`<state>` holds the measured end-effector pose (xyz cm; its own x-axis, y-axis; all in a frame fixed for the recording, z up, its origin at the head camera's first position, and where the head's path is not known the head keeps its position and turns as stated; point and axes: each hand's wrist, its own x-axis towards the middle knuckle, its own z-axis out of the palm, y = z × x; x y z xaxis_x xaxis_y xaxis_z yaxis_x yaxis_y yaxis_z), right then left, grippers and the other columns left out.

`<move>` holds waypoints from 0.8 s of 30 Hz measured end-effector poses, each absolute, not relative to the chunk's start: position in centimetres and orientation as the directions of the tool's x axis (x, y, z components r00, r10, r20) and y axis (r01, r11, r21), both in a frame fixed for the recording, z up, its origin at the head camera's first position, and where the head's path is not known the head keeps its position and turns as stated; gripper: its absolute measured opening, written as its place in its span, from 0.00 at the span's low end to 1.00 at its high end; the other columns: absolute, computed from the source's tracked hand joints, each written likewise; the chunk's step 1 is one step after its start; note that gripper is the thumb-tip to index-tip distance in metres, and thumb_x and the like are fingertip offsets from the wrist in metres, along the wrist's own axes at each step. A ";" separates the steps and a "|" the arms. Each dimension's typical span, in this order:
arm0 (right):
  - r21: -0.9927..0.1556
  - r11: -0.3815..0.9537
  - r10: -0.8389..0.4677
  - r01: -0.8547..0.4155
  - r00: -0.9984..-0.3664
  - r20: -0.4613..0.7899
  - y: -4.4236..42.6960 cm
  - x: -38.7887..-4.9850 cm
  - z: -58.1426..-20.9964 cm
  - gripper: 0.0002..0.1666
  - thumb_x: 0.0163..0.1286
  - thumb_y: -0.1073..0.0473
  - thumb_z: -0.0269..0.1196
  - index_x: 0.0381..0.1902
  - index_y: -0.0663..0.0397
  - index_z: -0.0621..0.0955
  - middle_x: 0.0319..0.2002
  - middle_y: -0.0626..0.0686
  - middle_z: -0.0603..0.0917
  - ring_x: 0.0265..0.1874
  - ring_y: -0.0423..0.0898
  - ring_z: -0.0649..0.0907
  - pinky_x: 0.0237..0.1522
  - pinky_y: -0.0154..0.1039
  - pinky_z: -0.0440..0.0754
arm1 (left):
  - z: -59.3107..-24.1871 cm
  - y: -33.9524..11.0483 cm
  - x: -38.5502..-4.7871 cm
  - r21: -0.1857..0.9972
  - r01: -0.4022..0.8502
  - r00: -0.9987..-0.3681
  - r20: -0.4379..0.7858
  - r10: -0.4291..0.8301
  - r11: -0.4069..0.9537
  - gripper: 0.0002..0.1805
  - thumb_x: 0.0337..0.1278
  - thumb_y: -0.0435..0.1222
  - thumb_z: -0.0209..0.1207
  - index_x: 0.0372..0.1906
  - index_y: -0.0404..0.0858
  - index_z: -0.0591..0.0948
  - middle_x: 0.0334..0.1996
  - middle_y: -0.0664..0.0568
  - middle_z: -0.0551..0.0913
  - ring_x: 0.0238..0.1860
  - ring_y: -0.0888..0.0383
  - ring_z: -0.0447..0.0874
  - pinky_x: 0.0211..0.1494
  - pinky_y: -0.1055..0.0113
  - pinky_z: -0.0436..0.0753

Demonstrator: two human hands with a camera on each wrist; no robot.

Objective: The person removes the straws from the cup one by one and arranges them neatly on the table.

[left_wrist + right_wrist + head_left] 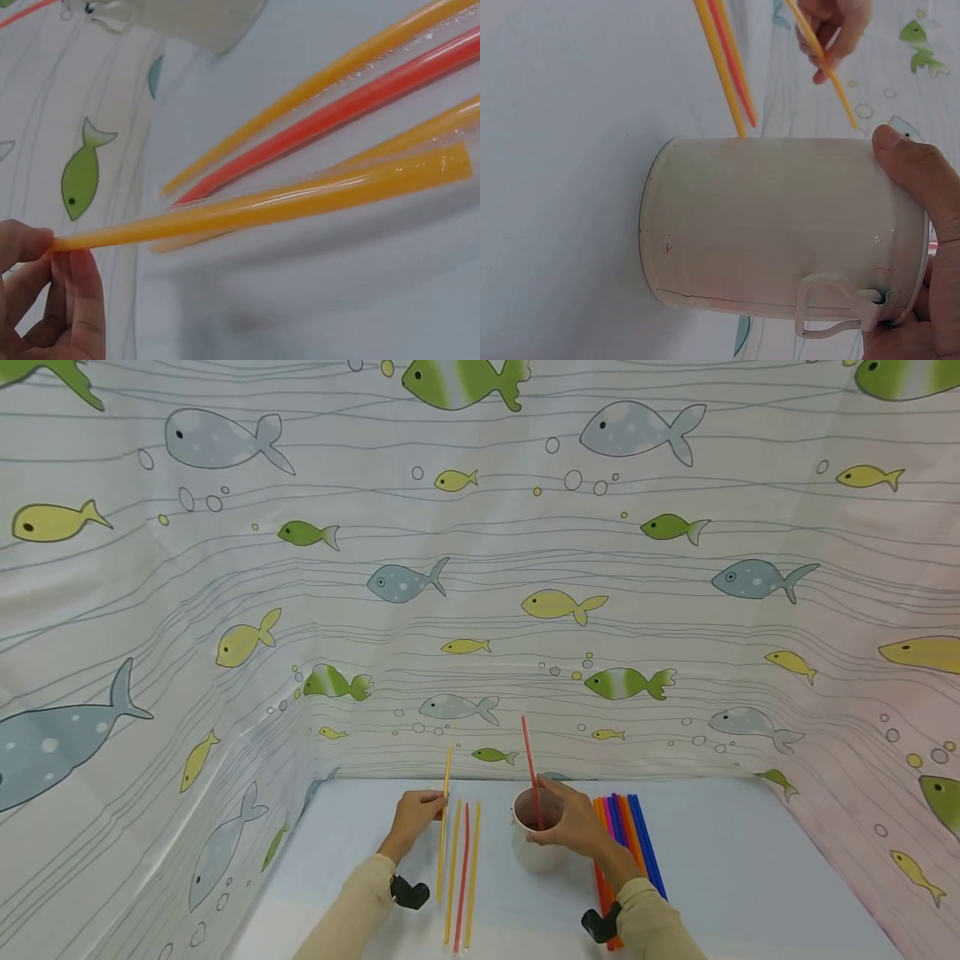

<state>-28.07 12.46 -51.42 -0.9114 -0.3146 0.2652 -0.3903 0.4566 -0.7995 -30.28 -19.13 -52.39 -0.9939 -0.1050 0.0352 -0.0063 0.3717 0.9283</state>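
My left hand (pixel 418 817) pinches a yellow drinking straw (pixel 442 852) near its far end, between thumb and fingers. In the left wrist view, that straw (pixel 262 206) slants over others in clear wrappers. Beside it on the table lie another yellow straw (pixel 452 877), a red straw (pixel 464 860) and a further yellow straw (pixel 474 860). My right hand (pixel 576 825) holds a white mug (pixel 536 856) by its rim, thumb on one side and fingers on the other. Out of the mug leans one red straw (pixel 528 752). The right wrist view shows the mug's small handle (pixel 802 304).
Several orange, pink, purple and blue straws (pixel 647 835) lie in a row on the white table (pixel 750 868), partly under my right forearm. A fish-patterned sheet (pixel 480 677) rises behind the table and along both sides.
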 end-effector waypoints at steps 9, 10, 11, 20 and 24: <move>-0.804 0.464 -0.301 -0.373 -0.919 0.253 12.3 -28.0 -51.5 0.61 0.42 0.49 0.81 0.74 0.41 0.65 0.63 0.49 0.75 0.61 0.57 0.73 0.54 0.60 0.79 | -54.6 -19.6 -29.4 0.911 -0.058 -0.992 -0.007 -0.126 0.408 0.14 0.59 0.35 0.63 0.43 0.27 0.85 0.33 0.43 0.87 0.29 0.56 0.86 0.38 0.62 0.86; -0.803 0.465 -0.300 -0.374 -0.919 0.254 12.3 -28.0 -51.5 0.61 0.42 0.49 0.81 0.74 0.42 0.65 0.63 0.49 0.75 0.61 0.57 0.73 0.54 0.59 0.79 | -54.8 -19.6 -29.3 0.910 -0.059 -0.992 -0.009 -0.124 0.411 0.13 0.59 0.34 0.64 0.43 0.27 0.86 0.33 0.43 0.87 0.29 0.56 0.86 0.37 0.63 0.86; -0.800 0.467 -0.300 -0.377 -0.918 0.258 12.3 -28.0 -51.5 0.61 0.42 0.48 0.81 0.73 0.42 0.65 0.63 0.49 0.75 0.61 0.56 0.74 0.54 0.59 0.79 | -55.0 -19.7 -29.3 0.911 -0.056 -0.993 -0.007 -0.119 0.409 0.13 0.59 0.34 0.64 0.42 0.27 0.85 0.32 0.43 0.87 0.29 0.56 0.86 0.36 0.63 0.86; -0.789 0.465 -0.307 -0.402 -0.909 0.282 12.4 -28.2 -51.6 0.60 0.42 0.48 0.82 0.73 0.45 0.66 0.64 0.48 0.75 0.60 0.54 0.75 0.55 0.57 0.79 | -56.4 -20.1 -29.0 0.893 -0.017 -0.997 0.017 -0.071 0.450 0.12 0.58 0.34 0.65 0.42 0.27 0.86 0.31 0.45 0.87 0.27 0.58 0.85 0.32 0.66 0.84; -0.796 0.460 -0.307 -0.394 -0.911 0.274 12.5 -28.2 -51.5 0.61 0.42 0.46 0.81 0.73 0.46 0.66 0.64 0.48 0.75 0.60 0.55 0.74 0.55 0.57 0.79 | -56.7 -20.0 -28.8 0.877 -0.017 -0.998 0.015 -0.063 0.479 0.12 0.58 0.34 0.65 0.41 0.28 0.86 0.29 0.46 0.87 0.27 0.59 0.84 0.31 0.67 0.83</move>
<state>-28.18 12.47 -51.54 -0.9113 -0.3075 0.2738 -0.3942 0.4598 -0.7958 -28.79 -19.97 -56.68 -0.9979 -0.0631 0.0146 -0.0175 0.4793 0.8775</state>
